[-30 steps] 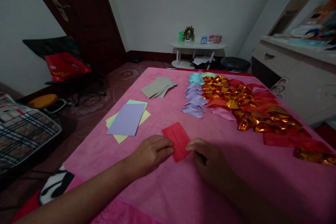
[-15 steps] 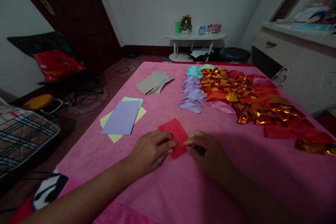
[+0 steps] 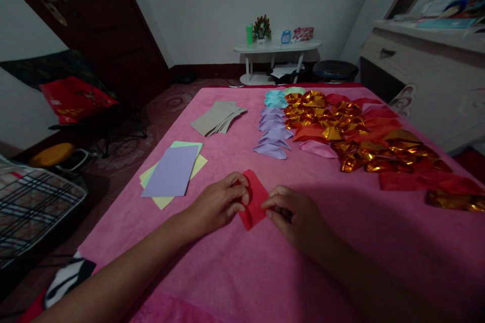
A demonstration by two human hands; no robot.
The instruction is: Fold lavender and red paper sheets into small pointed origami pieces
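Note:
A piece of red paper (image 3: 256,194) lies on the pink cloth between my hands, with a fold along its left side. My left hand (image 3: 226,200) grips that left edge, its fingers curled and pressing the paper. At the right edge, my right hand (image 3: 292,212) pinches the paper between thumb and fingertips. Part of the paper's left side is hidden under my left fingers. Farther off to the right are rows of folded paper pieces: purple ones (image 3: 272,133), blue ones (image 3: 275,99), a pink one (image 3: 317,149) and shiny gold ones (image 3: 350,155).
On the left of the pink-covered table (image 3: 227,272) lie a stack of purple, green and yellow sheets (image 3: 172,169) and a fanned grey stack (image 3: 217,117). Behind stands a small white table (image 3: 278,47). A chair with a red bag (image 3: 76,98) is at left, a cabinet (image 3: 428,70) at right.
My left fingers have curled from lying flat across the paper to gripping its left edge. My right hand stays at the right edge. The camera view has shifted slightly.

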